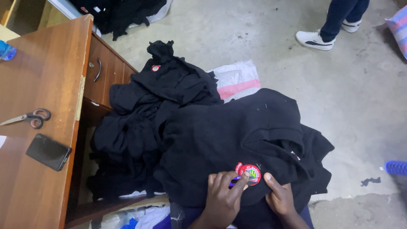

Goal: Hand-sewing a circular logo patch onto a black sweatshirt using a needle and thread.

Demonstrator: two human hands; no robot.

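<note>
At the bottom edge, a black garment is spread over the person's lap, and a round red embroidered badge sewn to it is framed by both hands. The left hand is laid flat on the cloth with its fingers pressed close together, a small dark purple tool being pinched at the fingertips right against the badge's left rim (what kind of tool cannot be told). The right hand is set just beside the badge on its right, the thumb stretched up along the fabric and nothing gripped. Behind the lap, a heap of black garments is piled against a wooden desk, on which scissors and a dark phone are lying. Farther off, a white-and-pink sack is seen on the concrete floor, and another person's white shoe beyond it.
</note>
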